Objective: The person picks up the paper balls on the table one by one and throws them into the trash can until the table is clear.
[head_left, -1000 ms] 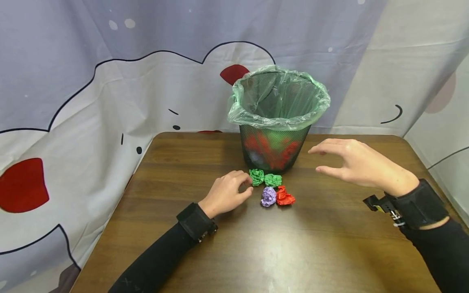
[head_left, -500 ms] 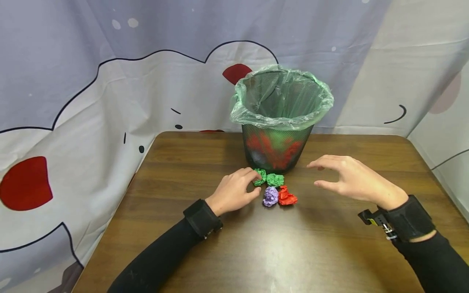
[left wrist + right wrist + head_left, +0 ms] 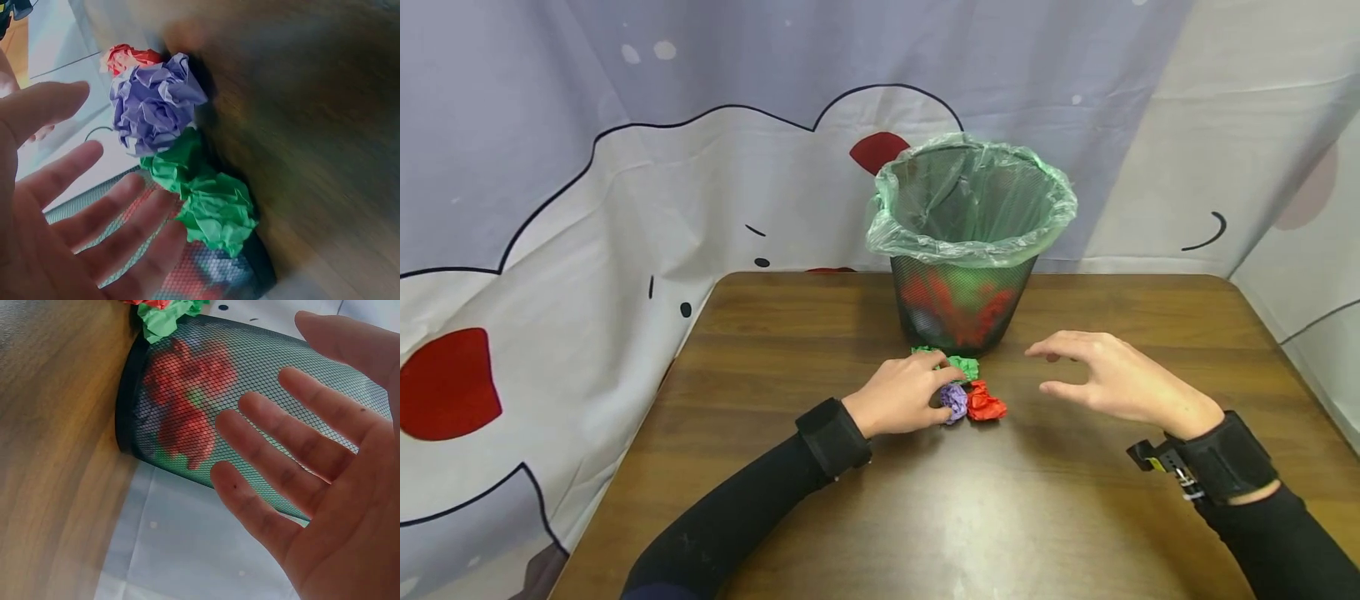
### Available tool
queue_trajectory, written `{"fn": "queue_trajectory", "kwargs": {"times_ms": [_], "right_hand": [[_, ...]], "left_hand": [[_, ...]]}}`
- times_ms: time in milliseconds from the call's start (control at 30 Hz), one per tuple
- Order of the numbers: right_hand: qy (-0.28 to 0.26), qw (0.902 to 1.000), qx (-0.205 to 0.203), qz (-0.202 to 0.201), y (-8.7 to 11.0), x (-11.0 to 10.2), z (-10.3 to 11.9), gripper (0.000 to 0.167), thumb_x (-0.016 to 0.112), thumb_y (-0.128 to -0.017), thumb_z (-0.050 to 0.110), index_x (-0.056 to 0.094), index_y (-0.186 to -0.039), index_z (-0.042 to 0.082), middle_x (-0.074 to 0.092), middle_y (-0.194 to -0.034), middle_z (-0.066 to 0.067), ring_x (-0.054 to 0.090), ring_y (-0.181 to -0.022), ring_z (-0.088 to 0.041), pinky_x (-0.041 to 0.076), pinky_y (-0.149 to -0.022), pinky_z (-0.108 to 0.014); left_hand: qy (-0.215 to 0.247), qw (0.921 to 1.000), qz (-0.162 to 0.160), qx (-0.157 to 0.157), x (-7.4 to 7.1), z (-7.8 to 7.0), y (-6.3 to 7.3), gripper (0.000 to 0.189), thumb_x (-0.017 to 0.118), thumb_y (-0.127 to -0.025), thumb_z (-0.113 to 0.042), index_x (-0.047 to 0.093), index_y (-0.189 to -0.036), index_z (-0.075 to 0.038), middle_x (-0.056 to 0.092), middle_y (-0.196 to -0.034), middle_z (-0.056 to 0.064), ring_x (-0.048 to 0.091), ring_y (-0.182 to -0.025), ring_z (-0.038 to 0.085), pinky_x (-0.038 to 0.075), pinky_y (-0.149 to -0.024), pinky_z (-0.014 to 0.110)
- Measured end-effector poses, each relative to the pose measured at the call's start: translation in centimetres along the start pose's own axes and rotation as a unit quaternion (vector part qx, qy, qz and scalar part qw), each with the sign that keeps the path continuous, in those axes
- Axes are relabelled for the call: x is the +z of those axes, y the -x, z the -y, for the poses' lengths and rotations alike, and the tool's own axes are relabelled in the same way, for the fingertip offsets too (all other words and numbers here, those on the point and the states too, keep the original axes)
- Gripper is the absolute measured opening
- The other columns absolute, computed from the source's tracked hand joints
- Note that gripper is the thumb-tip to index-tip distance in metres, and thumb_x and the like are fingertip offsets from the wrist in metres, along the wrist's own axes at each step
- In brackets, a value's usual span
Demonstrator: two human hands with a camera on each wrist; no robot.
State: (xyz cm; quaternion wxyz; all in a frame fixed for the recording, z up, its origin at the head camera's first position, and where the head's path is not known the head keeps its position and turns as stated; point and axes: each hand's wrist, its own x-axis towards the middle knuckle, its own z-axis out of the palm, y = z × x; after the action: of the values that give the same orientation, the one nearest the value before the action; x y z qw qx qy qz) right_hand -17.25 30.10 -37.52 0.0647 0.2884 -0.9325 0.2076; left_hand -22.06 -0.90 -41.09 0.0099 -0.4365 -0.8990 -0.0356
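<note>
My left hand (image 3: 904, 395) hovers at the left side of a cluster of crumpled paper balls, fingers parted and holding nothing. Nearest to it is the purple paper ball (image 3: 153, 103), partly covered by the fingers in the head view. Two green paper balls, one (image 3: 219, 212) in front of the other (image 3: 178, 161), lie against the foot of the bin. The red paper ball (image 3: 986, 402) sits to the right of the purple one. My right hand (image 3: 1112, 377) floats over the table right of the cluster, fingers spread, thumb apart, touching nothing.
A black mesh bin (image 3: 955, 308) with a green plastic liner (image 3: 970, 250) stands at the back of the wooden table (image 3: 775, 333). Red and green paper shows through its mesh. A patterned curtain (image 3: 700, 192) hangs behind.
My left hand has moved right, from beside the green balls to over the edge of the purple one. The right hand has sunk slightly and drifted left. The paper balls stay put.
</note>
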Motion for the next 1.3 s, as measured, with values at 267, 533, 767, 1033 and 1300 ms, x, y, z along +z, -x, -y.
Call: {"fn": "queue_trajectory", "kwargs": {"times_ms": [267, 533, 767, 1033, 1300], "right_hand": [[0.003, 0.9999, 0.013, 0.004, 0.4, 0.3, -0.2, 0.039, 0.076, -0.089, 0.035, 0.066, -0.127, 0.026, 0.068, -0.117, 0.012, 0.065, -0.104, -0.011, 0.053, -0.087, -0.040], [-0.002, 0.9997, 0.022, 0.010, 0.6, 0.7, -0.3, 0.041, 0.078, -0.088, 0.031, 0.067, -0.127, 0.023, 0.069, -0.117, 0.009, 0.065, -0.105, -0.014, 0.053, -0.087, -0.043], [0.000, 0.9996, 0.026, 0.010, 0.8, 0.9, -0.5, 0.041, 0.078, -0.088, 0.032, 0.067, -0.127, 0.023, 0.069, -0.116, 0.009, 0.065, -0.103, -0.012, 0.053, -0.085, -0.041], [-0.001, 0.9996, 0.026, 0.010, 0.9, 1.2, -0.6, 0.041, 0.076, -0.089, 0.037, 0.067, -0.127, 0.024, 0.068, -0.117, 0.010, 0.065, -0.103, -0.012, 0.053, -0.085, -0.041], [-0.003, 0.9996, 0.028, 0.004, 1.1, 1.5, -0.6, 0.041, 0.078, -0.087, 0.028, 0.067, -0.126, 0.023, 0.069, -0.118, 0.009, 0.065, -0.103, -0.013, 0.053, -0.085, -0.041]], "left_hand": [[-0.009, 0.9985, 0.053, 0.008, 0.5, -0.6, -0.6, 0.048, 0.070, -0.090, -0.045, 0.063, -0.136, -0.031, 0.059, -0.127, 0.001, 0.064, -0.097, 0.014, 0.054, -0.073, 0.034], [0.019, 0.9981, 0.058, 0.004, 1.2, -0.7, -0.6, 0.043, 0.074, -0.088, -0.041, 0.066, -0.126, -0.023, 0.063, -0.115, -0.003, 0.063, -0.089, 0.011, 0.054, -0.076, 0.032], [0.053, 0.9977, 0.041, 0.009, 1.5, -0.2, -0.5, 0.036, 0.073, -0.088, -0.034, 0.067, -0.120, -0.019, 0.065, -0.111, -0.003, 0.061, -0.089, 0.008, 0.053, -0.079, 0.028], [0.095, 0.9954, -0.005, 0.006, 1.1, 0.7, 0.1, 0.034, 0.068, -0.089, -0.032, 0.064, -0.119, -0.017, 0.062, -0.109, -0.003, 0.059, -0.084, 0.008, 0.051, -0.075, 0.023], [0.117, 0.9905, -0.067, 0.026, -0.6, 1.1, 0.4, 0.033, 0.065, -0.086, -0.031, 0.062, -0.115, -0.017, 0.056, -0.105, -0.006, 0.057, -0.082, 0.006, 0.049, -0.073, 0.020]]}}
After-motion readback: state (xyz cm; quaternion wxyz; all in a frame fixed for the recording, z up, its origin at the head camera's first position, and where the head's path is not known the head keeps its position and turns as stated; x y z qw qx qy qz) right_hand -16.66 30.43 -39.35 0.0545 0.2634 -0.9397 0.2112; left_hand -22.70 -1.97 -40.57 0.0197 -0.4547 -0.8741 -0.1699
